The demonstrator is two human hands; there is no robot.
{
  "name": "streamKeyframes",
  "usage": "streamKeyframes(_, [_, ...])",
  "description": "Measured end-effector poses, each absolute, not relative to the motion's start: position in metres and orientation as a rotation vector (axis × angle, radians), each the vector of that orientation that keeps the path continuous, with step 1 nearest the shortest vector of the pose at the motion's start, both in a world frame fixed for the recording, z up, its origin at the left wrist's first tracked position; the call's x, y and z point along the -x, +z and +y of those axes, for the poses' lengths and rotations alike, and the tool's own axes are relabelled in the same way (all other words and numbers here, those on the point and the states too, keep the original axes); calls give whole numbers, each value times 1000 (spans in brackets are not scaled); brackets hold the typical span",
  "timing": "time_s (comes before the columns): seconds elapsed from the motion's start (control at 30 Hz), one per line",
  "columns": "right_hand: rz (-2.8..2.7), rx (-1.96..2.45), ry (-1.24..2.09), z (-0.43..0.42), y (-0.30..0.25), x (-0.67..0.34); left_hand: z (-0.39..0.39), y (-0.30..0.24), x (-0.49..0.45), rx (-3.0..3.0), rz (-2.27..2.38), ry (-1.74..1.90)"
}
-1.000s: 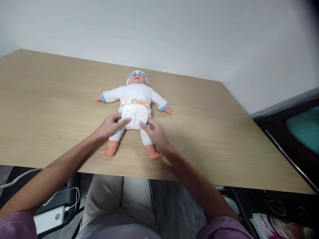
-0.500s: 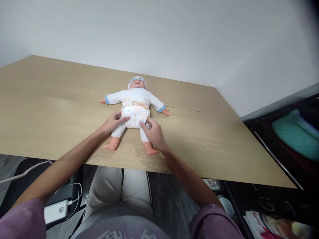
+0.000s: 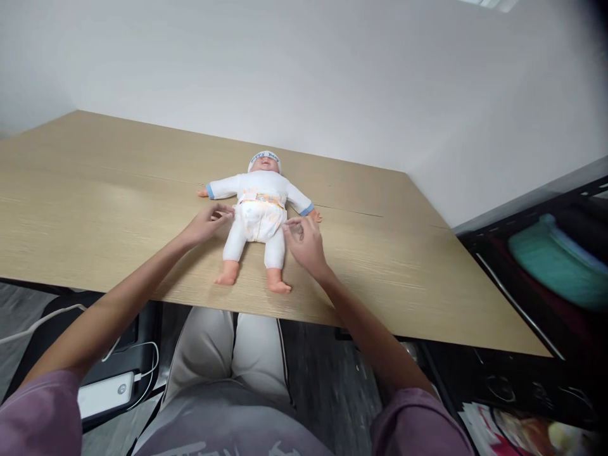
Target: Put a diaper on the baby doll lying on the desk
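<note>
A baby doll [image 3: 228, 186] in a white outfit with blue cuffs and a lettered headband lies on its back, arms spread and feet towards me. Around its hips is a white diaper [image 3: 260, 221] with an orange patterned waistband. At the diaper's left side, my left hand [image 3: 209, 223] is closed, its fingertips pinching the edge by the hip. My right hand [image 3: 306, 239] pinches the opposite edge between thumb and fingers, just below the doll's cuffed hand. Both of the doll's legs show fully, with bare feet.
The doll lies on a light wooden table [image 3: 380, 272] against a white wall. Below its front edge at left, a white power bank [image 3: 105, 394] with a cable rests on a black seat. A dark rack with a green item [image 3: 555, 263] stands at right.
Both hands have moved outward and up from the diaper's leg openings to its side edges. The doll's legs have come closer together, and the diaper's front looks more wrinkled.
</note>
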State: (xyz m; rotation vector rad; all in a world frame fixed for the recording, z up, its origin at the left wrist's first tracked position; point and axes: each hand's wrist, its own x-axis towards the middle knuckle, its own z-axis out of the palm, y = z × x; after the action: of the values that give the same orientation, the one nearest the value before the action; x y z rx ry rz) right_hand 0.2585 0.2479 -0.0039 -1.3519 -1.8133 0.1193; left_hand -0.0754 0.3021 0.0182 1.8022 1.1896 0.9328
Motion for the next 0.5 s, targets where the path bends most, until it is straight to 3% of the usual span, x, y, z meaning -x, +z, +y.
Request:
streamKeyframes(0.17, [-1757, 1607, -181, 325, -11, -283, 357, 5, 65, -2229, 1622, 1140])
streamKeyframes(0.5, [-1843, 1667, -72, 367, -36, -296, 420, -9, 50, -2279, 1810, 961])
